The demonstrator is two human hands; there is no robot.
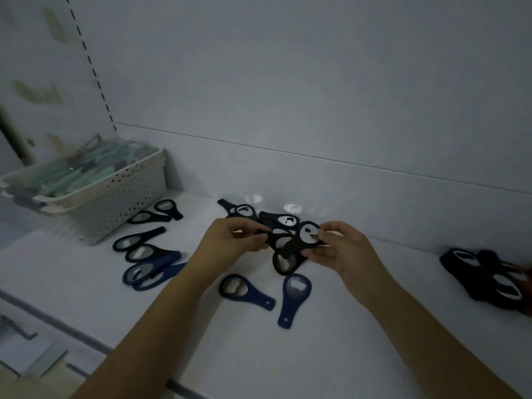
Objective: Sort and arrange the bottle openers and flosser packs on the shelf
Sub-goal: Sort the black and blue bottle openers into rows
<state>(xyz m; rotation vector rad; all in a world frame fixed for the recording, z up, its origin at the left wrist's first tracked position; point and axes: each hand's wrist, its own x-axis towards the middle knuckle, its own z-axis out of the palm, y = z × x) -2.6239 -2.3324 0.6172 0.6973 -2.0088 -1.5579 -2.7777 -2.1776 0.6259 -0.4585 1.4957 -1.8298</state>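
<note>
Both hands meet over the middle of the white shelf (316,341). My left hand (236,236) and my right hand (339,246) each pinch a bunch of black bottle openers (288,243) held fanned between them, just above the shelf. Two more black openers (244,211) lie behind the bunch. Two blue openers (244,292) lie in front of the hands. A row of black and blue openers (144,254) lies to the left. A white perforated basket (121,203) at the far left holds green flosser packs (86,174).
A dark pile of openers (483,277) lies at the right edge of the shelf. The shelf's back wall (316,110) rises close behind the hands. A slotted upright (92,67) runs up at the left. A lower shelf edge (43,355) shows at bottom left.
</note>
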